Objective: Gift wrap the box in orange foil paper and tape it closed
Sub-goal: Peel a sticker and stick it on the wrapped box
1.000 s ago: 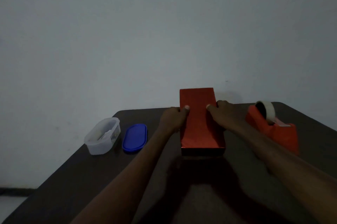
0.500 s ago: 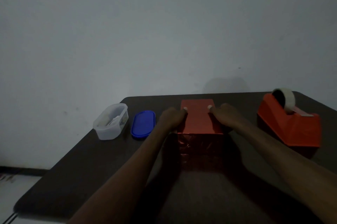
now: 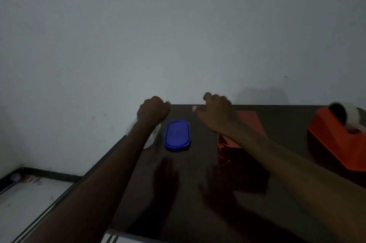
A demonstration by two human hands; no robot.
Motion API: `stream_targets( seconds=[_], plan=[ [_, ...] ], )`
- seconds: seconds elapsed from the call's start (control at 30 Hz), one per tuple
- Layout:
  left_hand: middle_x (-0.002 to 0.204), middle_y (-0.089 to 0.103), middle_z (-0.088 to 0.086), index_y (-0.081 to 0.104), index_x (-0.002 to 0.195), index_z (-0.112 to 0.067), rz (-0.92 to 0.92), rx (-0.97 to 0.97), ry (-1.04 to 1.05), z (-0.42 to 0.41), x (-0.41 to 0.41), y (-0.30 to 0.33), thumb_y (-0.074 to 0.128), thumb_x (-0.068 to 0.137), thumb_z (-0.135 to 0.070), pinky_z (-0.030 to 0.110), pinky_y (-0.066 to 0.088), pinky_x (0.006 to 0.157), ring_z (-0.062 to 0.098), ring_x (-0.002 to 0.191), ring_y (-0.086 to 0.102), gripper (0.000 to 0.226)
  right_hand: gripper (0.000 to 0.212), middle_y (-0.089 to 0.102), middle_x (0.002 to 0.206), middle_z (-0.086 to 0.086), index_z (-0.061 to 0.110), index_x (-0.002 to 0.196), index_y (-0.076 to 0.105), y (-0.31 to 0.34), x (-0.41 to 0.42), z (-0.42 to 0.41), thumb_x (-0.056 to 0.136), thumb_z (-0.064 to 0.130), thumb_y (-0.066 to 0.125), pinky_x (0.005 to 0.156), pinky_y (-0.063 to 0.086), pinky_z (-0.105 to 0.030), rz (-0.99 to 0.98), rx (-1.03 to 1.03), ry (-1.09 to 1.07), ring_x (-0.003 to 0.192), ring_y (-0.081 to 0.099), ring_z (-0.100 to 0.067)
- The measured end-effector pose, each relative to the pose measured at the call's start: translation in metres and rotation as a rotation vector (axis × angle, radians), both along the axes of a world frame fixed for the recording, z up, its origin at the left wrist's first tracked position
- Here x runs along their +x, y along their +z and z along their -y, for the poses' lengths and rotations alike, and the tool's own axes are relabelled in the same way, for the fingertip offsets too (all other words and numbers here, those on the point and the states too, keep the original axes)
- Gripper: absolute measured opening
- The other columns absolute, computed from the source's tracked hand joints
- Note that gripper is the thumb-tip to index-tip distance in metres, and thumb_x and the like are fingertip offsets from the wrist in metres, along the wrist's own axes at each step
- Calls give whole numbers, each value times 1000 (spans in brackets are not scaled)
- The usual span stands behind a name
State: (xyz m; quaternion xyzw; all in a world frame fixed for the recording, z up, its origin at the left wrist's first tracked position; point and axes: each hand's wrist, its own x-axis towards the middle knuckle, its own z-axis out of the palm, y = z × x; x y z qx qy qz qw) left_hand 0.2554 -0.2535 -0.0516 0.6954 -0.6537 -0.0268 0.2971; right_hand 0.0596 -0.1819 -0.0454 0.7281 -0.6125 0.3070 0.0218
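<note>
Dark tabletop [image 3: 287, 120]: orange foil-wrapped box [image 3: 249, 124] sat free; left hand [image 3: 153, 111] fisted empty, right hand [image 3: 215, 115] loosely curled, likely reaching for clear plastic tub [image 3: 150, 139].

Dim room, grey wall [image 3: 178, 34], dark table [image 3: 198, 193]

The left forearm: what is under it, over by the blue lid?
Under the left forearm sits a clear plastic tub, only its edges showing. Its contents are covered. The blue lid lies beside it.
</note>
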Motion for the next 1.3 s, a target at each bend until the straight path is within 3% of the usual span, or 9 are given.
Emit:
stream_targets(
  seconds=[0.17, 0.4, 0.57, 0.7, 0.83, 0.9, 1.0, 1.2, 1.3],
  plan=[
    [117, 68, 15, 71, 111, -7, 243, 106, -118, -6, 46, -13, 48, 96, -21, 34, 46, 85, 34, 108, 61, 31, 58, 53, 128, -16, 6, 126, 48, -19, 69, 4, 91, 51, 52, 90, 41, -37, -123, 209, 174, 120, 49, -33],
    [114, 69, 11, 74, 109, -10, 324, 177, -224, -28, 66, -25, 44, 91, -5, 26, 42, 82, 30, 107, 60, 34, 102, 24, 155, -22, 11, 152, 20, -71, 120, 30, 79, 75, 50, 112, 22, -55, -243, 360, 152, 141, 23, -39],
    [111, 72, 7, 77, 105, -14, 265, 182, -260, -17, 84, -10, 57, 88, -1, 18, 41, 81, 22, 103, 65, 29, 94, 32, 152, -19, 13, 150, 23, -98, 126, 37, 82, 77, 37, 114, 12, -61, -248, 272, 146, 142, 24, -38],
    [115, 68, 12, 67, 119, -7, 245, 294, -271, 8, 85, -6, 74, 83, -7, 25, 52, 82, 22, 93, 69, 37, 96, 26, 156, -19, 16, 151, 21, -108, 126, 43, 81, 80, 33, 116, 7, -61, -225, 254, 173, 146, 16, -37],
    [132, 57, 15, 47, 142, -14, 327, 530, -217, 33, 68, -14, 65, 89, -7, 30, 54, 73, 28, 104, 64, 56, 95, 25, 157, -20, 16, 151, 23, -110, 127, 46, 81, 81, 29, 116, 7, -61, -255, 243, 152, 146, 16, -37],
    [136, 54, 15, 43, 146, -15, 380, 579, -179, 41, 61, -18, 62, 91, -7, 35, 53, 80, 30, 112, 60, 59, 95, 26, 156, -20, 16, 150, 26, -112, 128, 47, 81, 81, 28, 116, 7, -61, -258, 234, 147, 146, 17, -37],
    [135, 55, 9, 55, 136, -18, 451, 511, -136, 50, 59, -24, 69, 87, -12, 37, 50, 99, 25, 118, 58, 51, 93, 28, 155, -21, 15, 148, 30, -114, 127, 47, 81, 80, 27, 115, 8, -61, -256, 200, 128, 144, 21, -37],
    [104, 73, 11, 72, 110, -8, 492, 478, -195, 39, 58, -8, 72, 81, -8, 31, 58, 83, 21, 89, 71, 30, 92, 22, 158, -21, 15, 151, 24, -110, 123, 44, 84, 77, 31, 117, 5, -60, -254, 239, 146, 147, 14, -37],
    [103, 71, 12, 71, 109, -9, 554, 306, -177, 26, 57, 0, 70, 82, -11, 33, 57, 81, 23, 88, 68, 27, 93, 22, 158, -20, 14, 152, 22, -108, 124, 43, 84, 77, 32, 117, 5, -60, -251, 244, 145, 147, 15, -37]
  ],
)
